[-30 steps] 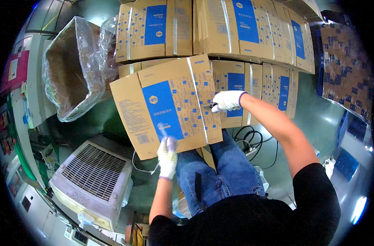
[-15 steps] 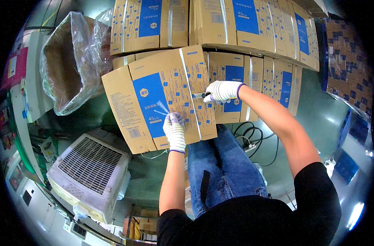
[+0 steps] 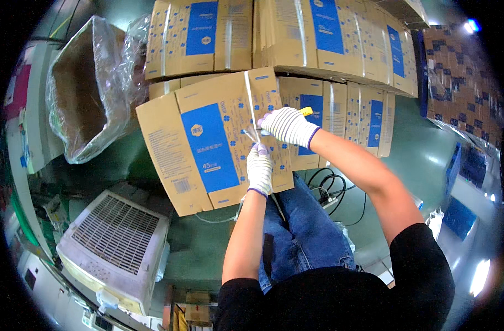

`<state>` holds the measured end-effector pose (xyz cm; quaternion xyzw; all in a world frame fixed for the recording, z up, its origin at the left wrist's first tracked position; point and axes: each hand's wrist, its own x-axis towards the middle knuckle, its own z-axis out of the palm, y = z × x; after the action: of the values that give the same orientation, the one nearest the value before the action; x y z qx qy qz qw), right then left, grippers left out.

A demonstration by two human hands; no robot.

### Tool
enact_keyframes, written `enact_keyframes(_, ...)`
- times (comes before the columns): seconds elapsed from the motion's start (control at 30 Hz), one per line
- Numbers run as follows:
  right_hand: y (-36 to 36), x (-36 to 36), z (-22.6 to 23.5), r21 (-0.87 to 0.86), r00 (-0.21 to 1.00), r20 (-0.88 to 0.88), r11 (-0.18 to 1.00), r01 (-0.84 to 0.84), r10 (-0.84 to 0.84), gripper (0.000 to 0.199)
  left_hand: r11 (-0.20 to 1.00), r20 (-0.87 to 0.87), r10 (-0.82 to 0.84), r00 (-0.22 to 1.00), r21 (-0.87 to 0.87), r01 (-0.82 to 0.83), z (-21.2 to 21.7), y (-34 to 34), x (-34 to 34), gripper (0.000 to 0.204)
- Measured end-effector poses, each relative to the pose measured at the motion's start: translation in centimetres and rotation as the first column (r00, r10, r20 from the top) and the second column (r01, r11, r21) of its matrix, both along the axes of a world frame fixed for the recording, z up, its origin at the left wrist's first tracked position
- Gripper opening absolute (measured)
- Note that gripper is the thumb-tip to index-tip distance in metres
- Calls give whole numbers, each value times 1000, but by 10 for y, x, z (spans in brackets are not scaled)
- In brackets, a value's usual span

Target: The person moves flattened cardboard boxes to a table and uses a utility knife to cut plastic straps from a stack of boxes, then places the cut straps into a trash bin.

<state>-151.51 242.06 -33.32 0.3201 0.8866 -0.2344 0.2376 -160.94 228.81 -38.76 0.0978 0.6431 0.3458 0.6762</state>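
Head view: the left hand [image 3: 259, 168] has come up beside the right hand [image 3: 289, 126] at the white strap [image 3: 248, 91] on the carton bundle [image 3: 208, 149], before stacked cartons [image 3: 288, 33]; its grip pinches pale strips [image 3: 251, 134], the right clutches a yellow-handled tool [image 3: 306, 111], so both seemingly work together.

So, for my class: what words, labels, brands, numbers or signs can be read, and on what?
Print described, not copied:
Front carton: white lettering, number and pale hexagon on blue panel.
Same carton: blue lettering on brown.
Near its left edge: barcode; fine print too small to read.
Cartons behind: blue panels, their print small and blurred.
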Motion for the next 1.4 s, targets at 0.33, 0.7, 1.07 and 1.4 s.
enact_keyframes(0.33,-16,-32,195,165,769,-631,986,3,103,18,969,-63,-233,971,-97,226,-18,-35,-21,23)
enact_keyframes(0.7,-46,74,299,159,610,-730,944,-288,309,15,841,-608,-534,588,-452,296,68,-210,-148,19)
enact_keyframes(1.07,-59,289,297,-2,756,-642,985,-170,129,13,621,-485,-766,421,-392,679,60,-150,76,17)
enact_keyframes(1.4,-194,501,70,-338,698,284,613,714,-657,31,955,-339,-204,918,135,262,79,179,296,21)
